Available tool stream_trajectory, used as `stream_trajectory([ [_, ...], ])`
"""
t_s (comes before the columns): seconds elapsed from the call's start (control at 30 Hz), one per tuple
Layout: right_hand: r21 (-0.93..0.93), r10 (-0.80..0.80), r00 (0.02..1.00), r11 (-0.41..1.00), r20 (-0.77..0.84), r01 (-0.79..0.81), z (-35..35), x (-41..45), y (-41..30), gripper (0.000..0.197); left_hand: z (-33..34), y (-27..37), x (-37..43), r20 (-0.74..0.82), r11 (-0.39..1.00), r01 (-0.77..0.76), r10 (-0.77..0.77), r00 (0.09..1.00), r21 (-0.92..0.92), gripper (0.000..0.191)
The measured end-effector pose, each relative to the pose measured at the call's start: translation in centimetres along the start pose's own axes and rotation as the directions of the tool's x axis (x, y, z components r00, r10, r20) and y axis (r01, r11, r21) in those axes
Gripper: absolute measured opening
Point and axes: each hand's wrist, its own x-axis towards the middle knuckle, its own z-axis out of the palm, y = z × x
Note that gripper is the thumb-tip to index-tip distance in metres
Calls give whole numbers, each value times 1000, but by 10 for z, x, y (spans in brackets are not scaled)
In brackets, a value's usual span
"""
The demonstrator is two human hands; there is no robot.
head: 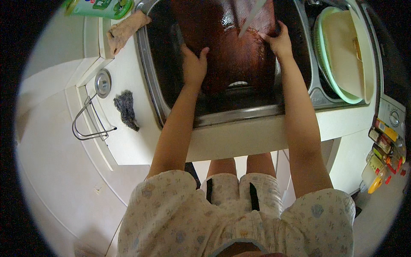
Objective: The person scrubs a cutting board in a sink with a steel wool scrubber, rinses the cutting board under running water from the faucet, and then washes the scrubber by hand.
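A wet reddish-brown board, probably a wooden cutting board (pixel 224 57), is tilted inside the metal sink (pixel 239 117). A hole shows near its lower edge. My left hand (pixel 195 66) holds the board's left side, with the thumb lying on its face. On the opposite side my right hand (pixel 281 43) grips the right edge, its thumb also on the face. A pale stream of water (pixel 252 17) falls onto the upper right part of the board, and the surface there glistens. My fingers behind the board are hidden.
Left of the sink lie a tan cloth (pixel 126 32), a round metal sink strainer (pixel 103 83), a dark scouring pad (pixel 126 109) and a bent wire rack (pixel 91 120). A green bottle (pixel 99 8) stands behind. Nested basins (pixel 345 57) fill the right bowl. Several packages (pixel 383 144) are at far right.
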Motion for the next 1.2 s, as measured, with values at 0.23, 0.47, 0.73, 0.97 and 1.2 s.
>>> stream_trajectory([
  [0.23,-25,9,1000,1000,27,-9,-6,-1,-6,65,3,-10,9,15,961,165,-166,986,-223,53],
  [0.47,-78,-19,1000,997,12,20,-7,0,-3,63,13,-21,16,117,945,236,-215,970,-226,54],
  [0.73,-50,-10,992,999,127,16,-15,-3,-6,78,8,-6,7,-211,993,18,-41,977,-112,52],
  [0.97,-148,19,985,989,170,7,-17,-7,-13,101,-8,-11,9,-191,999,-7,16,981,47,96],
  [1.2,-420,293,846,903,445,-93,-19,-23,-38,131,-13,-31,5,160,954,130,-177,971,269,102],
])
